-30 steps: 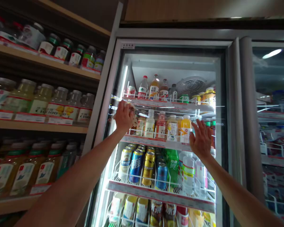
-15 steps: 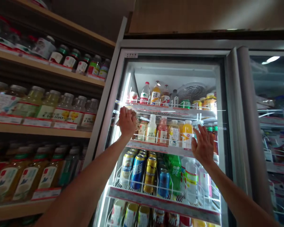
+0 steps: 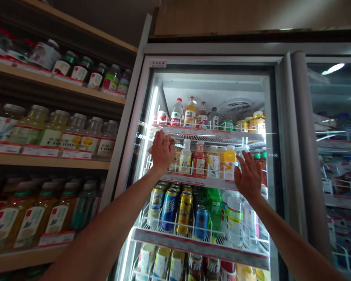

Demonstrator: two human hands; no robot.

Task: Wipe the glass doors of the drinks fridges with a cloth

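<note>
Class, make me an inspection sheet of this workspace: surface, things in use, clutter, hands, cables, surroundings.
Surface: upright glass door with reflections and lettering.
Things in use: patterned cloth, crumpled, partly hidden.
Clutter: bottles and cans on racks behind the glass.
Left hand: holds the cloth at the glass.
Right hand: empty, fingers spread, near the glass; contact cannot be told.
Cables: nothing seen.
Surroundings: wooden shelves of bottled drinks at left, wood panel above, another glass-fronted cooler at right.
</note>
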